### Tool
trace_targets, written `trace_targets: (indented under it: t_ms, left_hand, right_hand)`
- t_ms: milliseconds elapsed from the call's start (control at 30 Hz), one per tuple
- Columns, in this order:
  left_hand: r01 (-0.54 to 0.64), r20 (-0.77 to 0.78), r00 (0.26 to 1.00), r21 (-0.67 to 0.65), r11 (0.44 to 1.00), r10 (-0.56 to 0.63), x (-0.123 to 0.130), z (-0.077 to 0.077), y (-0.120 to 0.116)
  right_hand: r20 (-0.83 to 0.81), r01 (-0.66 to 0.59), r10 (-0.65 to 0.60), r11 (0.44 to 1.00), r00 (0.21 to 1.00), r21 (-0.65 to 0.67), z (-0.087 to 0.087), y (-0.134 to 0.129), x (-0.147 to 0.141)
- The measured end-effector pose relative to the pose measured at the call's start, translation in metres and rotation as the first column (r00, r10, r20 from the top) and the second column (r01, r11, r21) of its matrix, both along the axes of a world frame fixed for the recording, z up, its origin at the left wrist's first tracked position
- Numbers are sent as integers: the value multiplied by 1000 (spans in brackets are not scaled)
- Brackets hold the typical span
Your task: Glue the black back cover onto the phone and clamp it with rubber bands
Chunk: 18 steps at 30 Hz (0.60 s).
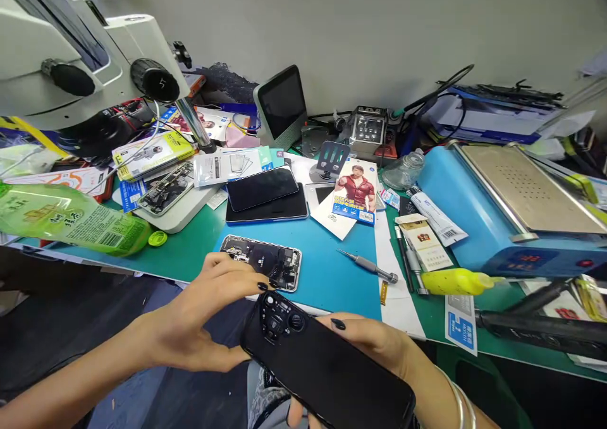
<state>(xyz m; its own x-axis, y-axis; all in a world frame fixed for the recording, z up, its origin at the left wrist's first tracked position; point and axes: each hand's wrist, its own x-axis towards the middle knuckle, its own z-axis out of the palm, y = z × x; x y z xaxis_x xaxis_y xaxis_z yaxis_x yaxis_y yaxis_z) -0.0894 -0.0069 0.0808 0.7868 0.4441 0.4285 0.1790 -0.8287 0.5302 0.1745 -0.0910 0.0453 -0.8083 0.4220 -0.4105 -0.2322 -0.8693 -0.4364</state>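
A black smartphone (332, 372), tilted over the bench's front edge with its back and camera cluster facing up, is in both my hands. My right hand (374, 347) wraps its long sides, thumb on the far edge and fingertips showing below. At the camera end, my left hand (208, 315) pinches the corner between thumb and fingers. Just beyond lies an opened phone (265, 259) with its inner parts and battery bare, on the blue mat (327, 277). A grey screwdriver (367, 265) lies to the right on that mat.
Two dark phone screens (268, 195) lie stacked behind. A microscope (118, 69) overhangs the left, above a green bottle (71, 217). At right stand a blue machine with a metal plate (521, 195) and a yellow squeeze bottle (455, 282). A small monitor (282, 107) stands at the back.
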Motion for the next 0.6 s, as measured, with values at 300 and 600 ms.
trace_targets:
  t_ms: [300, 600]
  left_hand:
    - [33, -123, 992, -42, 999, -38, -23, -26, 12]
    - [33, -221, 975, 250, 968, 24, 29, -56, 46]
  right_hand:
    - [-78, 152, -154, 988, 985, -36, 8, -6, 9]
    - [121, 569, -580, 814, 806, 113, 24, -56, 44]
